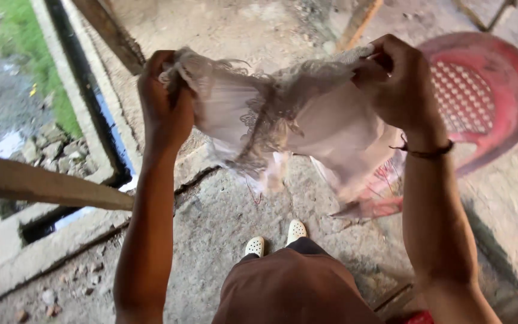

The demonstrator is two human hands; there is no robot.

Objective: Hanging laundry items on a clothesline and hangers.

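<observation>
A pale pink, thin garment (307,126) with frayed lace trim hangs stretched between both hands above the concrete floor. My left hand (164,102) is closed on its left end, bunching the fabric. My right hand (398,78) grips the right end near the lace edge; a dark thread band circles that wrist. The cloth's lower part droops toward the floor and partly hides a red basin behind it.
A red plastic basin (499,84) with a perforated bottom lies on the cracked concrete floor (223,222) at the right. A wooden beam (37,183) crosses at the left above a drain channel and grass. My white shoes (277,239) stand below.
</observation>
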